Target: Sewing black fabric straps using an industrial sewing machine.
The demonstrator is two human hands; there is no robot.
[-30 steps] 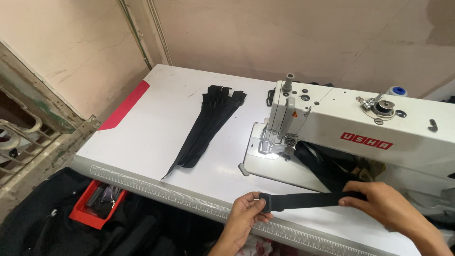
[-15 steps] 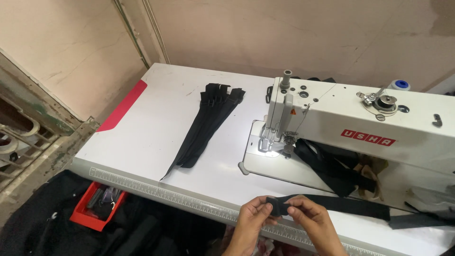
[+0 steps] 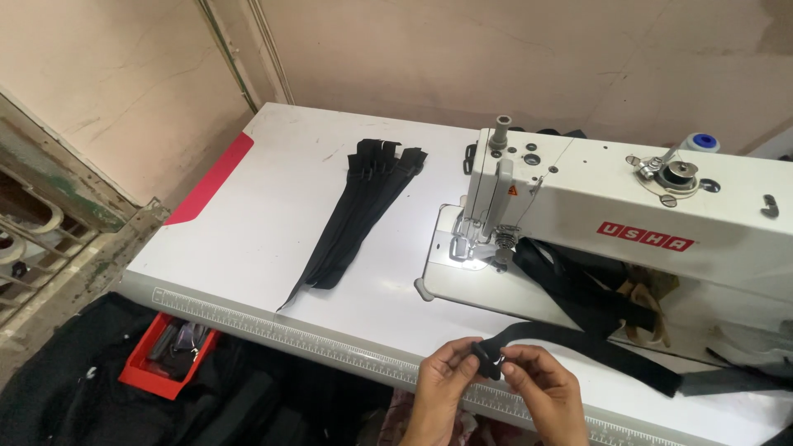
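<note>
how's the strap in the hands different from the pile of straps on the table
The strap is single and is pinched at its end by both the left hand and the right hand; the pile is many straps that nobody touches. The strap lies at the near table edge, running right under the sewing machine; the pile lies left of the machine, fanned at its far end, narrowing toward the near edge. Both are black webbing.

Bare white table (image 3: 273, 239) lies open left of the sewing machine (image 3: 628, 223) — broken only by a stack of black straps (image 3: 359, 211). Under the machine's arm, piled black webbing (image 3: 578, 289) crowds the passage — both hands near the front edge.
</note>
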